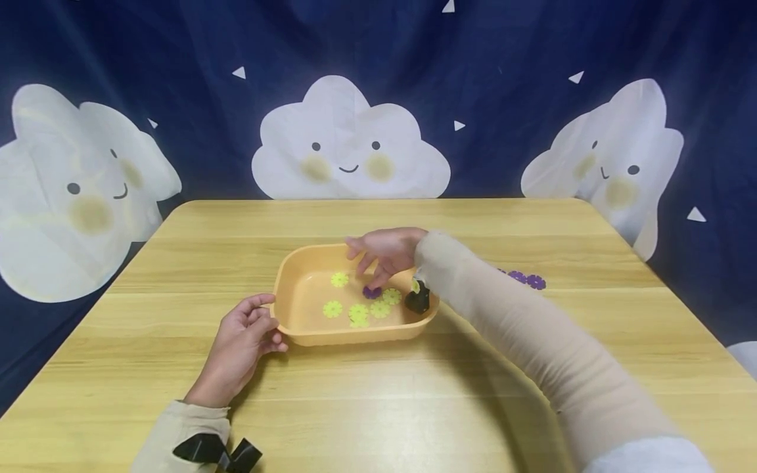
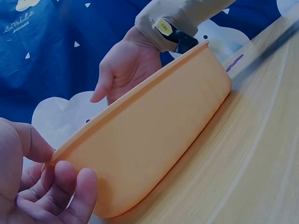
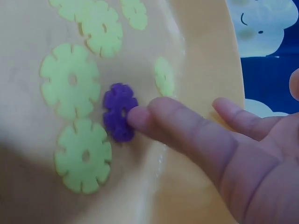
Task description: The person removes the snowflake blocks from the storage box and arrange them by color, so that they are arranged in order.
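Note:
My left hand pinches the left end of an orange plastic basin, with the thumb on the rim and curled fingers below it in the left wrist view. Inside the basin, my right hand reaches down from above. One fingertip is right at a purple flower-shaped disc, with the other fingers spread away from it. Several yellow-green notched discs lie around the purple one on the basin floor, some overlapping. The purple disc is partly behind the fingertips in the head view.
More purple discs lie in a row on the wooden table right of the basin, partly hidden by the right sleeve. A dark blue curtain with white clouds hangs behind the table's far edge.

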A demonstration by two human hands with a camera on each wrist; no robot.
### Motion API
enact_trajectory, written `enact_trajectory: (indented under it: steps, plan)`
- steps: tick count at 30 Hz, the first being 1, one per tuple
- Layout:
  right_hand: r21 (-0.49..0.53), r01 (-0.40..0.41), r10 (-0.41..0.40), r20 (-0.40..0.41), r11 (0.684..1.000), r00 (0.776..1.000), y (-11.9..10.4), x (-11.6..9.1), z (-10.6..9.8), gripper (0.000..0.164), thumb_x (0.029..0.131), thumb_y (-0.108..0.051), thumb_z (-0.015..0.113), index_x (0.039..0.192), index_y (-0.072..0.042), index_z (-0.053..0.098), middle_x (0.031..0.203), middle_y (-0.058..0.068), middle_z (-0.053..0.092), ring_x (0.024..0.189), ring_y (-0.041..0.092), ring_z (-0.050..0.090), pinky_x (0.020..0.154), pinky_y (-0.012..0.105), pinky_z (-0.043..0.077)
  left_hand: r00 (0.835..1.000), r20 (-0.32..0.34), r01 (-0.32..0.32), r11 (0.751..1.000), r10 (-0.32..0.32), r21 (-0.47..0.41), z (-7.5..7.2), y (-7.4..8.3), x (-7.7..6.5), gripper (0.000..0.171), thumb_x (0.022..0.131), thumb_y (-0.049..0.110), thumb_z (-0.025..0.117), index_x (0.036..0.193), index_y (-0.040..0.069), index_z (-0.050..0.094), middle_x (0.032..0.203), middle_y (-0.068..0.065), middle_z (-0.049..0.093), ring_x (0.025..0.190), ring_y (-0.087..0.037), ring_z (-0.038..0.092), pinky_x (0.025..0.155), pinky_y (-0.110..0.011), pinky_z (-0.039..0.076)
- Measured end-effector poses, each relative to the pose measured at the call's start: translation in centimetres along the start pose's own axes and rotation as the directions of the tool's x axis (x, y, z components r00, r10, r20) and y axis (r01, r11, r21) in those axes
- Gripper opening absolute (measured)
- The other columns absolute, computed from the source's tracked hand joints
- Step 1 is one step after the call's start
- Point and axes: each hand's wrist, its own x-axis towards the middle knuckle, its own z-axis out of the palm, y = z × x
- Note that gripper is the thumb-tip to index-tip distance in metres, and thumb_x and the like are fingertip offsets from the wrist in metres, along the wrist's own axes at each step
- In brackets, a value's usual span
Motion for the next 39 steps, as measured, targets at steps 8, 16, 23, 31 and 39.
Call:
enact_trajectory:
  steps: [8,16,23,31,39]
  plan:
    - [-0.064,0.149,-0.148,0.014,0.987,0.989,-0.1,0.7,0.1,0.046,0.106,-0.027,0.036,0.144,-0.002,0.035,0.137,0.025,0.044,0.118,0.041,0.053,0.097,0.04,0.05,1.0,0.003,-0.004,1.0,0.004,0.001,-0.1,0.0,0.0,0.039,0.091,-0.009,0.043,0.129,-0.006,0.037,0.076,-0.001,0.044,0.061,-0.011,0.052,0.057,-0.027,0.057]
    - [-0.584,0.335,-0.333,0.115,0.74,0.936,0.1,0.6,-0.4,0.036,0.095,-0.004,0.057,0.13,0.0,0.054,0.121,0.017,0.06,0.108,0.03,0.06,0.096,0.037,0.05,1.0,-0.003,-0.007,1.0,0.007,0.023,-0.1,0.0,-0.1,0.039,0.09,-0.01,0.043,0.128,-0.005,0.037,0.077,-0.002,0.047,0.063,-0.012,0.053,0.057,-0.028,0.057]
    - [-0.862,0.272,-0.271,0.165,0.428,0.948,0.5,0.5,0.6,0.036,0.085,-0.004,0.068,0.121,-0.01,0.063,0.117,0.009,0.063,0.108,0.022,0.059,0.09,0.027,0.05,1.0,-0.01,-0.001,0.999,0.002,0.036,0.0,0.1,-0.1,0.039,0.09,-0.009,0.044,0.128,-0.004,0.038,0.079,-0.002,0.046,0.064,-0.013,0.053,0.058,-0.029,0.057]
    - [-0.902,0.214,-0.224,0.136,0.374,0.965,1.1,1.0,1.3,0.044,0.074,0.001,0.08,0.114,-0.012,0.067,0.116,0.006,0.065,0.109,0.019,0.058,0.091,0.026,0.05,1.0,-0.015,0.003,0.999,-0.003,0.033,0.0,-0.1,-0.1,0.04,0.09,-0.011,0.045,0.128,-0.004,0.038,0.079,-0.002,0.046,0.063,-0.013,0.053,0.057,-0.028,0.057]
    - [-0.884,0.252,-0.251,0.161,0.393,0.955,1.6,1.5,1.1,0.032,0.075,-0.001,0.081,0.103,-0.008,0.067,0.097,0.0,0.065,0.094,0.013,0.06,0.082,0.019,0.051,1.0,-0.011,0.002,0.999,-0.002,0.042,0.0,-0.1,0.0,0.039,0.091,-0.009,0.044,0.129,-0.004,0.037,0.079,-0.003,0.048,0.064,-0.014,0.053,0.057,-0.029,0.057]
